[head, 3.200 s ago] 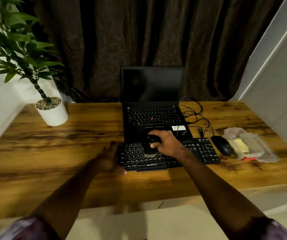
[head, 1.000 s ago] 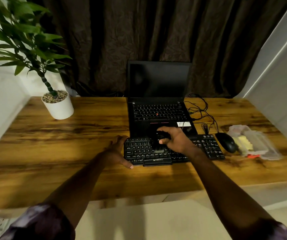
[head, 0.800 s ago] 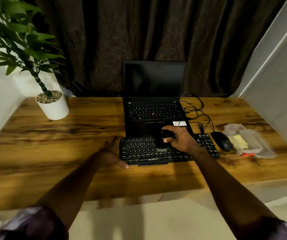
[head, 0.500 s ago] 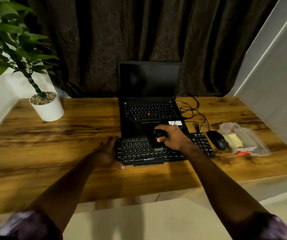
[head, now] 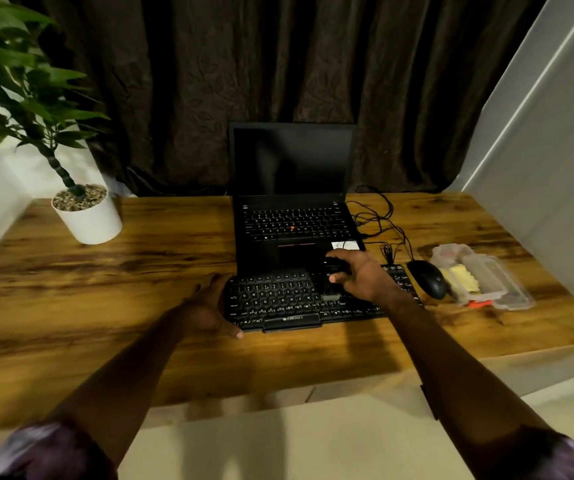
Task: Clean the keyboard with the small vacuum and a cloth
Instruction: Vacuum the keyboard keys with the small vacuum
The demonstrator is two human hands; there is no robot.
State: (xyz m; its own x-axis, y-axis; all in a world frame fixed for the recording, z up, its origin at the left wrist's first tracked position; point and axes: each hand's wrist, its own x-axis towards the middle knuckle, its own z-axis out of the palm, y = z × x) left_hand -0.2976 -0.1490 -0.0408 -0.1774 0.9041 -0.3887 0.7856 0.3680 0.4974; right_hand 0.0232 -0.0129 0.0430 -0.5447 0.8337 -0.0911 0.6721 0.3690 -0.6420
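A black external keyboard (head: 278, 301) lies on the wooden desk (head: 140, 289) in front of an open laptop (head: 292, 202). My right hand (head: 361, 277) grips a small black vacuum (head: 331, 280), whose pale nozzle points down onto the keys right of the keyboard's middle. My left hand (head: 209, 306) rests with straight fingers against the keyboard's left edge. A yellow cloth (head: 464, 278) lies in a clear plastic tray (head: 500, 289) at the right.
A black mouse (head: 427, 278) sits between the keyboard and the tray, with tangled cables (head: 379, 223) behind it. A potted plant (head: 86, 216) stands at the back left. A dark curtain hangs behind the desk, and a white wall closes the right side.
My right hand has slid the vacuum rightward along the keys, from the keyboard's centre to right of centre. My left hand has stayed at the left edge. The camera has shifted slightly.
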